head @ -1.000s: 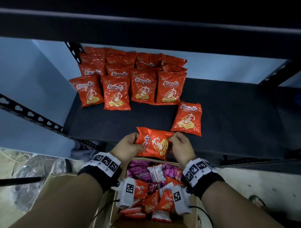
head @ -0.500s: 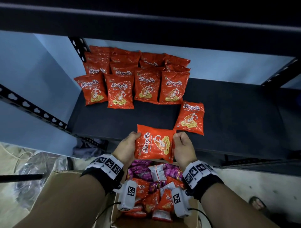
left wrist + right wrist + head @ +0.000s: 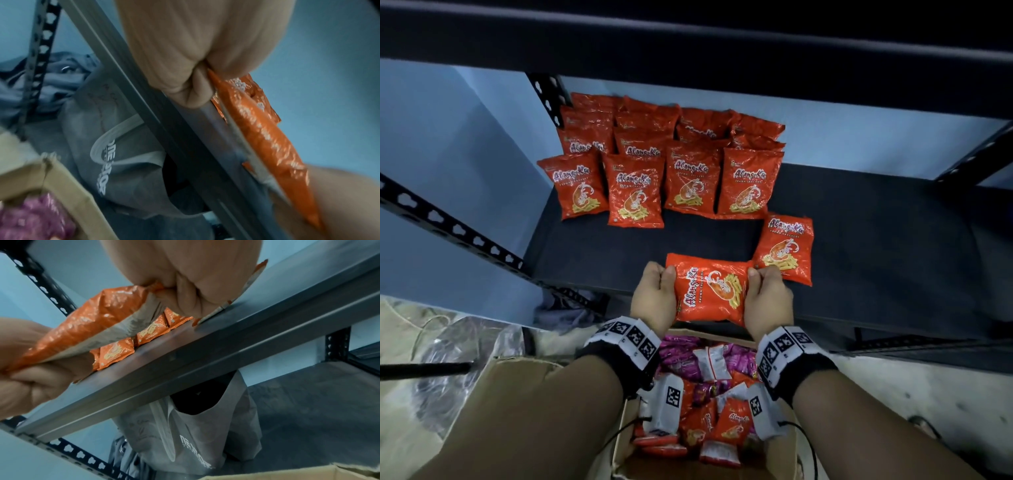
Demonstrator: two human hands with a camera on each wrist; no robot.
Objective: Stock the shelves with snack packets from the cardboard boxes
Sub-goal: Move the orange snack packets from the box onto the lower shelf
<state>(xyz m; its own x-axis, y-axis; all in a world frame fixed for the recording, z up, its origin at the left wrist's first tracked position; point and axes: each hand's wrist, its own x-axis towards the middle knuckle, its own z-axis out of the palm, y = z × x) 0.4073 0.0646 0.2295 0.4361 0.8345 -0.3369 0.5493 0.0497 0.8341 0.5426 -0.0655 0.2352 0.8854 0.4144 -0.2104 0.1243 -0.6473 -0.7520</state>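
Observation:
An orange prawn-cracker packet (image 3: 710, 290) (image 3: 267, 133) (image 3: 92, 318) lies sideways over the front edge of the dark shelf (image 3: 876, 246). My left hand (image 3: 655, 296) (image 3: 185, 65) grips its left end and my right hand (image 3: 767, 298) (image 3: 189, 288) grips its right end. Several like packets (image 3: 664, 164) (image 3: 131, 344) stand in rows at the shelf's back left. One more packet (image 3: 786, 248) lies just beyond my right hand. The cardboard box (image 3: 524, 377) below my wrists holds orange, purple and white packets (image 3: 705, 387).
The upper shelf beam (image 3: 688, 44) runs overhead. A perforated black upright (image 3: 448, 226) slants at the left, with a blue wall (image 3: 465, 171) behind. A grey bag (image 3: 185, 434) (image 3: 115, 146) sits under the shelf. Clear plastic (image 3: 448, 359) lies on the floor at left.
Both hands have carried the packet up and forward from above the box to the shelf's front edge, turning it flatter.

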